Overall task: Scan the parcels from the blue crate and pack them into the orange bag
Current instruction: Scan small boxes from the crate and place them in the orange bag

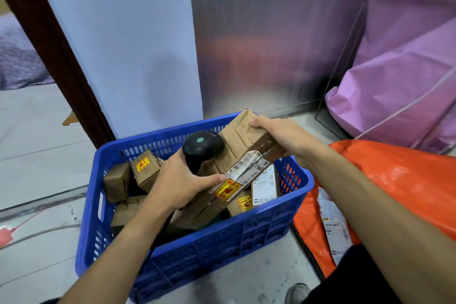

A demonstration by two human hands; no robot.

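Head view, looking down at a blue plastic lattice crate [197, 249] standing on a grey floor [37, 150]. A long brown cardboard parcel [237, 140] is held tilted over the crate, its far end raised toward 1 o'clock above the rim and its near end low toward 7 o'clock among the other boxes. The right hand [283, 136] grips the far end: the thumb lies on the upper face at the corner, while the remaining fingers wrap round the right edge and are hidden. The left hand [172, 180] is clamped on a black handheld barcode scanner [203, 145], fingers curled round its handle, scanner head resting against the parcel's left side. The left thumb stretches out to touch the parcel just beside a yellow and red sticker [228, 188], below a white shipping label [249, 164].

Inside the crate, at 9 o'clock of the held parcel, lie two small brown cardboard boxes [145, 168]; at 5 o'clock, a parcel with a white printed label [264, 187].

At 3 o'clock of the crate, touching its side, lies an orange woven bag [394, 175], mouth open, holding a flat white-labelled packet [333, 224]. Beyond it, at 1 o'clock, stands a pink-purple sack [394, 86] against a metal panel [259, 57].
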